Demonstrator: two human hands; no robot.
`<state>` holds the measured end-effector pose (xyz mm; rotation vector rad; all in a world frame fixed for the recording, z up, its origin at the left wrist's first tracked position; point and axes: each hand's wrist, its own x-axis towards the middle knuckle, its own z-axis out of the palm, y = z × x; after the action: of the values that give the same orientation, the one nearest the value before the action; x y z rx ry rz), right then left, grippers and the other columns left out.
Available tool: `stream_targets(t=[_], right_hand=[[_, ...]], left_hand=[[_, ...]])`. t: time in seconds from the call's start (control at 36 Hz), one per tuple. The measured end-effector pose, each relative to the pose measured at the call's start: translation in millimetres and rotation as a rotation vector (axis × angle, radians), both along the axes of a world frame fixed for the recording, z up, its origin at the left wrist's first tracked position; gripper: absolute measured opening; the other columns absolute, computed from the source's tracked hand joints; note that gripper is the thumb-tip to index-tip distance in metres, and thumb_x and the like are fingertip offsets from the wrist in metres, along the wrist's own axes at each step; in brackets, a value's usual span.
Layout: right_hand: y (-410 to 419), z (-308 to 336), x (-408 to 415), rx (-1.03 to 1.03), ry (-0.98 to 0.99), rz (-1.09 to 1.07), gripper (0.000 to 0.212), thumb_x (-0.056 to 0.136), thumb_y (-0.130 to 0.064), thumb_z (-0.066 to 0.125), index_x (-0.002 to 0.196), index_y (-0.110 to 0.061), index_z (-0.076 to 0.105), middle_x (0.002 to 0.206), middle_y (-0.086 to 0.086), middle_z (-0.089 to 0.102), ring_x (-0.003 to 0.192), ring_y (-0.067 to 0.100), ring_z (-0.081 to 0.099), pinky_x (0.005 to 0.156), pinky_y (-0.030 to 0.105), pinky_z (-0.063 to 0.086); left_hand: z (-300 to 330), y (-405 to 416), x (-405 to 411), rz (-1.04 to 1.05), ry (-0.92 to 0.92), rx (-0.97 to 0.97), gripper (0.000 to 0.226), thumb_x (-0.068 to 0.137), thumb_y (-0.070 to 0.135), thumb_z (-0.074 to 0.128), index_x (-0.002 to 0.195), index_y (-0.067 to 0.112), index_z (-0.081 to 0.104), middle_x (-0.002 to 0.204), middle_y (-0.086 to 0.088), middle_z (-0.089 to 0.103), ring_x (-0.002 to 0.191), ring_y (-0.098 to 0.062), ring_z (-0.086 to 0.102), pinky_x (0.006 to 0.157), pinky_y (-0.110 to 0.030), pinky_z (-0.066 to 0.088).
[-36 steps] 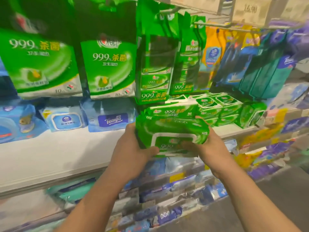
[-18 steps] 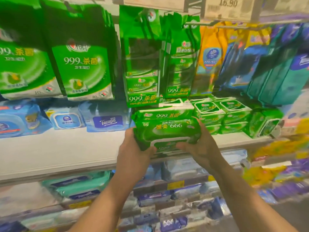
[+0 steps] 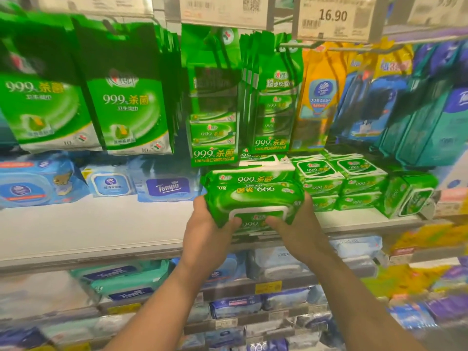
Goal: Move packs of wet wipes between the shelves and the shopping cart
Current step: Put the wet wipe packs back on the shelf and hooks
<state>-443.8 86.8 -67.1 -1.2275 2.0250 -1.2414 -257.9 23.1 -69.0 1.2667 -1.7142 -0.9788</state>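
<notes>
Head view: the left hand [image 3: 206, 239] and the right hand [image 3: 301, 233] together hold one green pack of wet wipes [image 3: 255, 201], each hand clamped on one end, thumbs pressed on the near face beside the white flip lid. The pack is oriented with its printed text upside down to the camera. It sits at the front edge of the white shelf [image 3: 88, 231]; whether its underside touches the shelf surface cannot be determined. Directly behind and slightly above it lies a second green pack [image 3: 249, 174] of the same brand, text upright. To the right on the same shelf stand stacks of smaller green packs [image 3: 339, 181], with one green pack tipped on its side [image 3: 407, 196] at the far end. To the left on the shelf lie blue packs, including a Tempo pack [image 3: 167, 186]. Green hanging bags [image 3: 126, 97] are suspended above the shelf, with orange and blue hanging bags further right. A price tag reading 16.90 [image 3: 331, 16] is mounted on the rail above. Lower shelves [image 3: 240, 287] carry blue and teal packs, blurred in detail.
</notes>
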Motion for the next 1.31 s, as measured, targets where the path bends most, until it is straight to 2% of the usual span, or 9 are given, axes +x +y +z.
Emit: stream_targets(t=[0.14,0.36,0.47,0.58,0.67,0.81,1.0,1.22,1.31], right_hand=[[1.7,1.5,4.3,0.019,0.006,-0.028,0.103,0.087,-0.036,0.078,0.16,-0.02,0.007,0.158,-0.001,0.035,0.143,0.023,0.038,0.111,0.035,0.032],[8.7,-5.2,1.1,0.141,0.15,-0.122,0.054,0.076,-0.064,0.073,0.105,-0.022,0.055,0.099,-0.001,0.061,0.091,0.023,0.06,0.08,0.042,0.05],[21.9,-5.7,4.6,0.189,0.195,-0.115,0.082,0.069,-0.077,0.053,0.127,-0.019,0.054,0.118,0.001,0.06,0.11,0.031,0.057,0.093,0.048,0.05],[34.8,-10.4,10.2,0.208,0.177,-0.07,0.057,0.082,-0.058,0.062,0.128,-0.026,0.053,0.12,-0.005,0.06,0.115,0.024,0.058,0.095,0.041,0.05],[46.4,-15.4,20.1,0.177,0.217,-0.045,0.079,0.09,-0.05,0.065,0.154,-0.019,0.03,0.154,0.002,0.039,0.139,0.026,0.043,0.11,0.042,0.041],[66.4,-25.4,41.7,0.17,0.28,0.019,0.092,0.097,-0.045,0.06,0.161,-0.015,0.002,0.169,-0.002,0.005,0.154,0.021,0.013,0.121,0.038,0.022],[73.6,-33.5,88.1,0.261,0.519,0.149,0.081,0.093,-0.045,0.062,0.151,0.001,0.029,0.155,0.021,0.034,0.142,0.039,0.036,0.114,0.05,0.035],[73.8,-25.1,178.4,0.251,0.749,0.315,0.079,0.088,-0.055,0.046,0.148,-0.003,0.041,0.15,0.014,0.046,0.14,0.034,0.041,0.115,0.053,0.033],[73.3,-30.0,220.4,0.155,0.731,0.332,0.067,0.081,-0.053,0.044,0.12,-0.001,0.059,0.121,0.014,0.061,0.119,0.039,0.056,0.097,0.058,0.046]], left_hand=[[-1.9,2.8,4.0,-0.015,0.016,0.001,0.046,0.086,0.032,0.077,0.119,0.034,0.045,0.1,0.021,0.065,0.085,0.008,0.06,0.061,-0.015,0.043],[-4.3,10.6,12.7,-0.05,-0.042,-0.034,0.039,0.085,0.034,0.075,0.109,0.049,0.048,0.102,0.027,0.065,0.094,0.007,0.062,0.072,-0.017,0.047],[-4.3,25.2,17.6,-0.029,-0.039,-0.027,0.05,0.082,0.041,0.076,0.122,0.046,0.046,0.11,0.027,0.064,0.105,-0.005,0.064,0.087,-0.028,0.05],[2.6,51.9,19.7,0.007,-0.134,-0.146,0.067,0.086,0.027,0.076,0.144,0.027,0.041,0.1,0.029,0.033,0.102,0.015,0.045,0.069,0.0,0.029],[-7.5,68.0,28.1,0.013,-0.237,-0.225,0.074,0.085,0.036,0.077,0.136,0.046,0.024,0.111,0.022,0.038,0.103,0.03,0.024,0.085,0.012,0.016],[-25.5,90.4,52.1,0.063,-0.437,-0.147,0.103,0.076,0.078,0.051,0.158,0.026,0.019,0.162,0.004,0.026,0.148,-0.017,0.021,0.119,-0.034,0.021],[-39.1,113.9,101.7,0.152,-0.62,-0.105,0.107,0.073,0.083,0.052,0.157,0.021,0.026,0.164,0.001,0.023,0.151,-0.023,0.019,0.123,-0.04,0.02],[-38.7,137.4,193.9,0.243,-0.619,0.02,0.116,0.063,0.092,0.031,0.159,0.027,0.019,0.166,0.004,0.016,0.152,-0.018,0.012,0.124,-0.038,0.016],[-36.3,152.5,241.1,0.277,-0.588,0.079,0.107,0.073,0.088,0.045,0.159,0.032,0.012,0.166,0.011,0.009,0.153,-0.014,0.006,0.124,-0.039,0.014]])
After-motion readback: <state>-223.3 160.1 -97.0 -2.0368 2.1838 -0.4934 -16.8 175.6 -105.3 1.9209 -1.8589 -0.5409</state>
